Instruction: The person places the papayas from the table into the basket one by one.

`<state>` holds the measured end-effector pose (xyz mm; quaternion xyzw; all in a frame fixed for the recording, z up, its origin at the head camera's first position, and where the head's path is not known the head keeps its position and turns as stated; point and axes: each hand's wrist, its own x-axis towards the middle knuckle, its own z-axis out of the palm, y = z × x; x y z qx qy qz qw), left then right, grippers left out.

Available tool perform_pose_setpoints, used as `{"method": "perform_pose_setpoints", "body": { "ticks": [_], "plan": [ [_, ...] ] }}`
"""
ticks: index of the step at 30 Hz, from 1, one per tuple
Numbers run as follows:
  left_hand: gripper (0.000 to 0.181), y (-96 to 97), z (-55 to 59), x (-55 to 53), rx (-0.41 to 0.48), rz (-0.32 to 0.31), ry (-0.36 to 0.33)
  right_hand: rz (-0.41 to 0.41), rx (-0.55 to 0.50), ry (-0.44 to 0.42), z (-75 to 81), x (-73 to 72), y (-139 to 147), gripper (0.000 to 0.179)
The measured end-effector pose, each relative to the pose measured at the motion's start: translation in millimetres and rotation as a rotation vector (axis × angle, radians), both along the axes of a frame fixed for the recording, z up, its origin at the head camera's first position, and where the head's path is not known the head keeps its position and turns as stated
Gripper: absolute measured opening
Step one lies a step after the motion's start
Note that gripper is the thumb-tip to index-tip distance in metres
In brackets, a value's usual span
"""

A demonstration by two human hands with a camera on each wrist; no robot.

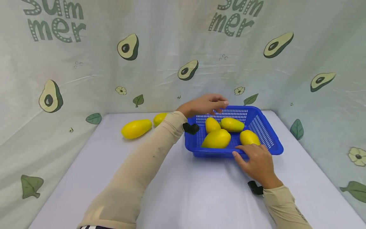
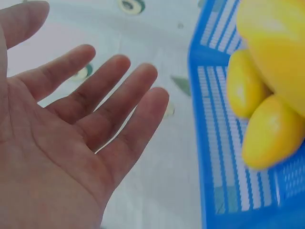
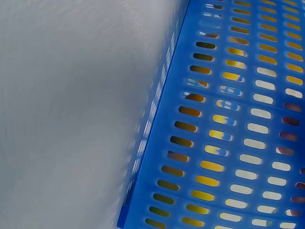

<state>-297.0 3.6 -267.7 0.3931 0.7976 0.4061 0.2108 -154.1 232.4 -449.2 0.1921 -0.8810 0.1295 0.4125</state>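
Left hand [image 1: 204, 104] farther forward, fingers [image 2: 116, 106] spread; right hand [image 1: 256, 161] nearer, thumb [image 1: 239, 159] apart.

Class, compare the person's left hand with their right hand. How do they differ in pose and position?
The left hand holds nothing, its fingers loosely extended; the right hand grips the near rim of the blue basket.
In the head view, the left hand appears around the basket's far left corner, the right hand at its near side, right of centre.
Both are bare, with beige sleeves on the arms.
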Motion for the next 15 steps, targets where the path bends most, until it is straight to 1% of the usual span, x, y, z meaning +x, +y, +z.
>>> {"method": "perform_pose_setpoints", "body": {
  "ticks": [2, 7, 9, 13, 15],
  "plan": [
    [0.05, -8.3, 1.8, -2.9, -0.002, 0.008, -0.007, -0.001, 0.001, 0.007, -0.9, 0.6, 0.9, 0.039],
    [0.046, -27.3, 1.4, -9.2, -0.039, 0.036, 0.015, 0.003, -0.017, 0.01, -3.9, 0.8, 3.3, 0.043],
    [0.046, -35.8, 0.9, -11.8, -0.06, 0.039, 0.021, 0.007, -0.019, 0.006, -5.1, 0.0, 3.3, 0.044],
    [0.044, -57.3, 3.4, -18.0, -0.103, 0.058, 0.047, 0.016, -0.017, 0.011, -5.5, -3.8, 2.3, 0.043],
    [0.043, -69.3, 5.4, -21.1, -0.114, 0.08, 0.057, 0.022, -0.014, 0.016, -4.3, -5.7, 1.4, 0.042]
  ]
}}
